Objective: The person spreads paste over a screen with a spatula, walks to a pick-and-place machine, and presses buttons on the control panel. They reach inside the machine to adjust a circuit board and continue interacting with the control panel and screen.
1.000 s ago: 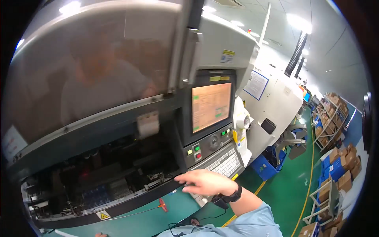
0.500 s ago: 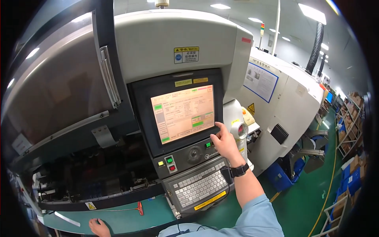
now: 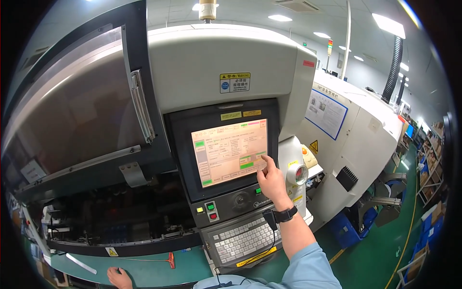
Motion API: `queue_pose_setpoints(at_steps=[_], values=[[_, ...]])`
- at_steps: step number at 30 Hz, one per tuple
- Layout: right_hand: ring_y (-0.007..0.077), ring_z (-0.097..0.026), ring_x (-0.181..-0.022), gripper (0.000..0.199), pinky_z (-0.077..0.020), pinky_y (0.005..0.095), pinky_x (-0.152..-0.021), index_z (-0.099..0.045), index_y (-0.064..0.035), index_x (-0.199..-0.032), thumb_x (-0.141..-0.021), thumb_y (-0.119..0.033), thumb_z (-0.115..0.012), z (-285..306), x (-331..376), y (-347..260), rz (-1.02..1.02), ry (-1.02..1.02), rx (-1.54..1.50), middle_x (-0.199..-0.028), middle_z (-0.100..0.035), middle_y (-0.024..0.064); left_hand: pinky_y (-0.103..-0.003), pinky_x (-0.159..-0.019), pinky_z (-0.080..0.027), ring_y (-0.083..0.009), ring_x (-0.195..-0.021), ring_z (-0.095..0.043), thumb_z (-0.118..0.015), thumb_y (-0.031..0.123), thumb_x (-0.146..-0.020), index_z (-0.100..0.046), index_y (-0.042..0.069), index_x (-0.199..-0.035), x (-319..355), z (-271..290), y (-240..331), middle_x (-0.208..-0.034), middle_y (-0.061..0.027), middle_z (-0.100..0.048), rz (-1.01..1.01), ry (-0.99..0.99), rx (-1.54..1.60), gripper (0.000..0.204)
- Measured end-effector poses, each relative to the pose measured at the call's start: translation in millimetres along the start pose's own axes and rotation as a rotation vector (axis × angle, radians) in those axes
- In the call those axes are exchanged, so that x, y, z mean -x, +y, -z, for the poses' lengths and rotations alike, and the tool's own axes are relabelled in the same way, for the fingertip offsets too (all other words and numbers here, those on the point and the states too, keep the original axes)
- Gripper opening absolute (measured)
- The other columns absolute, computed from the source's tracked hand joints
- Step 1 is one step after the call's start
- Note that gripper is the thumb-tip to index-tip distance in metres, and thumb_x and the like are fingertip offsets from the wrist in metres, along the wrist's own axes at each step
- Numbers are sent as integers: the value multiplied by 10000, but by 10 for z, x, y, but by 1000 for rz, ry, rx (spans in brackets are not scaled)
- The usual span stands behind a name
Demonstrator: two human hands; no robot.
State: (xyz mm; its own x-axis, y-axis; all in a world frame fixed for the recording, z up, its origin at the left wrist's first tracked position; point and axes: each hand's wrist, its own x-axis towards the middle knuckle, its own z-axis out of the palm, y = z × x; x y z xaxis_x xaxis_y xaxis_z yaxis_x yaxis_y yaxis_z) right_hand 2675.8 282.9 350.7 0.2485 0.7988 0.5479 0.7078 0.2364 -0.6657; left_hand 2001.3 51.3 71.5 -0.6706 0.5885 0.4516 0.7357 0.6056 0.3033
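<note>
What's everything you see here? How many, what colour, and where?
machines: at least 2, white, middle and right
screen: 1, orange, middle
buttons: several, green, red and yellow, below screen
keyboard: 1, grey, below buttons
worktop: 1, green, lower left
red-handled tool: 1, red, on worktop
strip: 1, white, on worktop
bin: at least 1, blue, lower right
wristband: 1, black, right of keyboard
left hand: 1, bare, at worktop
right hand: 1, bare, at screen's lower right

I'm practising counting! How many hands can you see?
2: the left hand by the green tabletop, the right hand at the lower right of the screen. Farther back: can't tell.
</note>
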Motion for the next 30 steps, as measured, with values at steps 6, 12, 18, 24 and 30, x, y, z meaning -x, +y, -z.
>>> queue_pose_setpoints(at_steps=[6,12,18,24,30], values=[[341,-725,-723,528,-567,442,-699,-580,-46,-1449,-935,-99,-693,98,23,-18,-21,-66,11,-759,-705,174,-537,-1000,-454,-394,-1187,-570,-711,127,-906,-582,44,-1037,41,-85,-103,-1171,-148,-601,-44,65,21,201],[353,-725,-749,521,-571,446,-712,-595,-60,-1453,-941,-75,-688,259,280,18,11,-45,39,-787,-710,181,-528,-1007,-455,-390,-1199,-570,-714,118,-902,-584,35,-1042,28,-140,-156,-1187,-147,-605,-40,24,15,208],[370,-706,-710,536,-559,442,-690,-599,-71,-1480,-950,-38,-671,97,894,363,169,-26,118,-780,-693,203,-544,-1046,-455,-410,-1252,-566,-704,94,-896,-593,36,-1036,-45,-76,-61,-1244,-169,-630,-20,-2,29,188],[392,-708,-731,598,-566,448,-708,-588,-126,-1524,-940,-17,-657,-177,1153,321,52,-131,261,-823,-707,226,-536,-1051,-471,-423,-1232,-592,-742,102,-864,-627,27,-1018,-19,-29,-186,-1260,-201,-655,-32,25,12,207],[201,-617,-668,638,-541,389,-665,-611,-170,-1530,-923,26,-608,-163,1082,451,-207,-205,22,-768,-671,152,-543,-996,-521,-434,-1109,-647,-744,155,-797,-705,23,-942,17,187,151,-1145,-213,-702,-87,76,115,200]])
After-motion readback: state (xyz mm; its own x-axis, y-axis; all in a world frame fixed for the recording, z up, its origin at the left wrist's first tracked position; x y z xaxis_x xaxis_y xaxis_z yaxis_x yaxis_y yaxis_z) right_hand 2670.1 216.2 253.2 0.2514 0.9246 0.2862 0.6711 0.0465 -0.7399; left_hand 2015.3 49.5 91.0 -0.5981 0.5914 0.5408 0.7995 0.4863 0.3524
